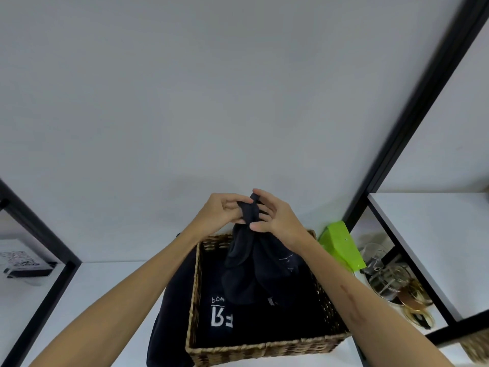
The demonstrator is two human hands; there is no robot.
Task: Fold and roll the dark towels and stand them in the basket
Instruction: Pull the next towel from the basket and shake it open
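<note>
Gripping dark towel [254, 263]: left hand [221, 209], right hand [275, 215]; fingers part-hidden, basket [262, 349] floor obscured

Dark navy fabric towel [254, 271]: bunched, unrolled, hanging limp; top corner gathered between fingertips of both hands, lower folds drooping below fingers into basket, faint pale stitching on right fold.

Second dark towel with white lettering [221, 317]: lying flat on basket floor, well below fingers, lettering upside down to camera.

Third dark cloth [169, 308]: draped outside left wall of basket, below and left of fingers.

Rectangular woven wicker basket [264, 349]: brown, open-topped, upright on white surface, directly beneath fingers.
</note>
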